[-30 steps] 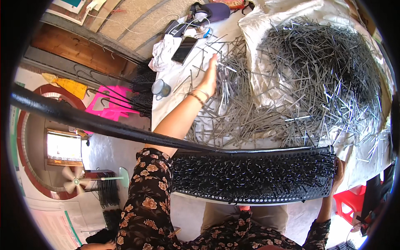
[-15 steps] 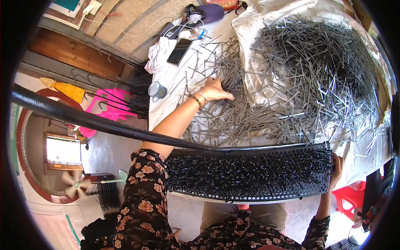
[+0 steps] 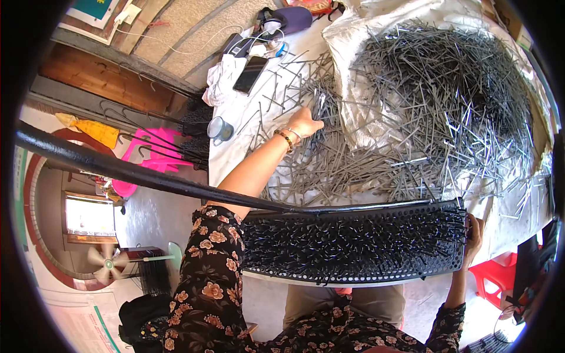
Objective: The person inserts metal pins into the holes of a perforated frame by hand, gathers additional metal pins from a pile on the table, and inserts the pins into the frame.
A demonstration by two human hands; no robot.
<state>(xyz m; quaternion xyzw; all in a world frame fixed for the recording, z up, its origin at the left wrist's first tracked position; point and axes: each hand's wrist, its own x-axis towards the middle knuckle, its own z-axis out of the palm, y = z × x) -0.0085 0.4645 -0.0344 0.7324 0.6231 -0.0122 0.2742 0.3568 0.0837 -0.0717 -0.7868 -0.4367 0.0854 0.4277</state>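
Across my lap lies a long curved black perforated panel [image 3: 353, 244], its holes thickly filled with short black bristle-like pieces. A long black bar [image 3: 147, 173] runs along its far edge and out to the left. My right hand [image 3: 474, 240] grips the panel's right end, fingers partly hidden behind it. Beyond the panel, my left hand [image 3: 305, 124] is closed on a small bunch of thin dark strips [image 3: 319, 105] at the left part of the loose pile. More dark strips [image 3: 453, 82] are heaped on a white sack [image 3: 374, 126] at the right.
On the table's left side are a metal mug [image 3: 220, 129], a phone [image 3: 251, 75], a white cloth [image 3: 223, 79], cables and a purple cap [image 3: 294, 21]. Hooked black rods [image 3: 156, 135] stand left of the table, with a fan [image 3: 107, 263] farther off. A red stool [image 3: 494, 276] stands at right.
My left hand has closed from spread fingers and shifted slightly, now with a bunch of strips in it. My right hand stays on the panel's end.
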